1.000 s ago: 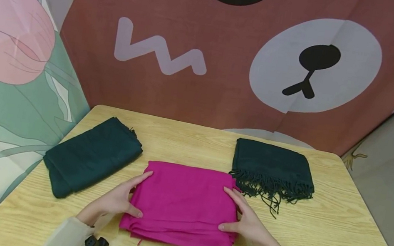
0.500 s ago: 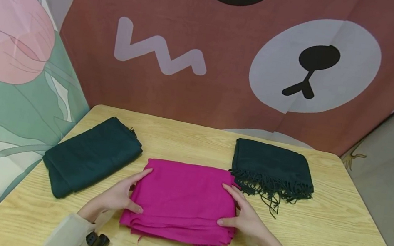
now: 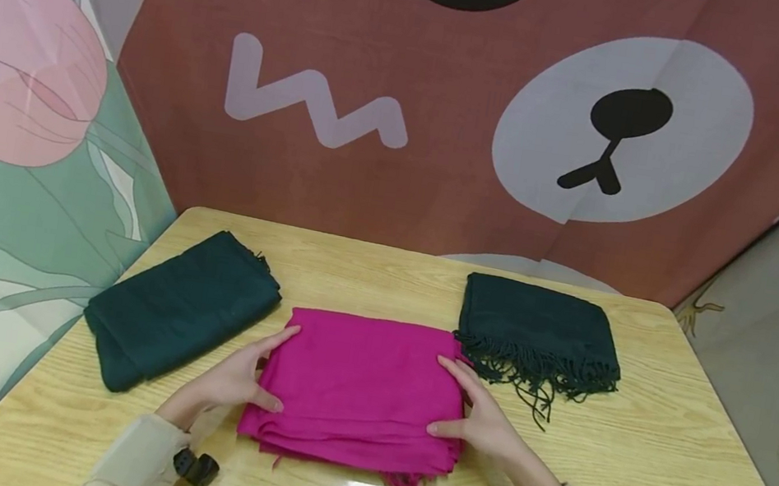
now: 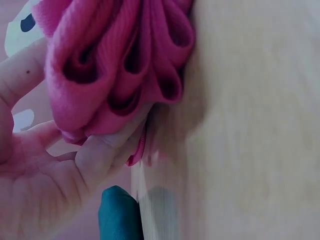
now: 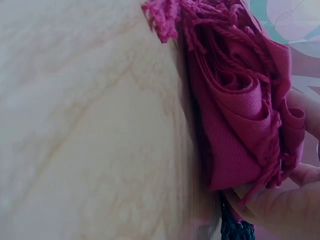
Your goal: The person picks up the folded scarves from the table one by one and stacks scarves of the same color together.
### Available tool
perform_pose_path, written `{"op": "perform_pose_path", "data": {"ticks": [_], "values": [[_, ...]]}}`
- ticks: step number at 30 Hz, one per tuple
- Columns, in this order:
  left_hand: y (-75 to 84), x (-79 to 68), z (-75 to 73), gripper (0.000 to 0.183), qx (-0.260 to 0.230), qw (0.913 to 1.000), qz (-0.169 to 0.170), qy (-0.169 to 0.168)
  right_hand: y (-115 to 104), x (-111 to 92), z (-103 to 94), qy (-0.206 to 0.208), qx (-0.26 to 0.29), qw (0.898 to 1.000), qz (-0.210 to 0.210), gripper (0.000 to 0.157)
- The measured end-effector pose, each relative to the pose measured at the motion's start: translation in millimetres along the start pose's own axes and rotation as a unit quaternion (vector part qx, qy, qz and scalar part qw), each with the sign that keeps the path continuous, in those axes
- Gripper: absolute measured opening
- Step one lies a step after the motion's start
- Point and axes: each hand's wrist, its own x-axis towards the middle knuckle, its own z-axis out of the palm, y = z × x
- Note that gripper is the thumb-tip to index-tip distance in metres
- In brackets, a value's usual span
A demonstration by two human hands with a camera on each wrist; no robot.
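Observation:
A folded magenta scarf with fringe at its front right lies at the middle of the table. My left hand grips its left side, thumb and a fingertip on top and other fingers tucked under, as the left wrist view shows beside the rounded folds. On the opposite side my right hand holds the scarf the same way, with fingers reaching beneath it. In the right wrist view the layered end and loose fringe face the camera.
A folded dark green scarf lies slanted at the table's left. Another dark fringed scarf sits at the back right, its fringe close to the magenta scarf's corner. Printed cloth hangs behind the wooden table.
Both hands have shifted the magenta scarf slightly away from me, toward the back of the table. The right hand has also come a little to the left. The dark scarves have stayed put.

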Motion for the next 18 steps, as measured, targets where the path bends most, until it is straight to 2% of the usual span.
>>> {"op": "perform_pose_path", "data": {"ticks": [8,18], "values": [[-0.8,5.9,-4.3,0.104,0.002,1.0,-0.003,0.002,1.1,7.0,-1.0,0.007,-0.021,1.0,-0.003,0.087],[-3.7,11.4,-9.1,0.1,-0.021,0.9997,0.011,0.001,0.0,13.9,-2.8,0.004,-0.004,1.0,0.006,0.087]]}}
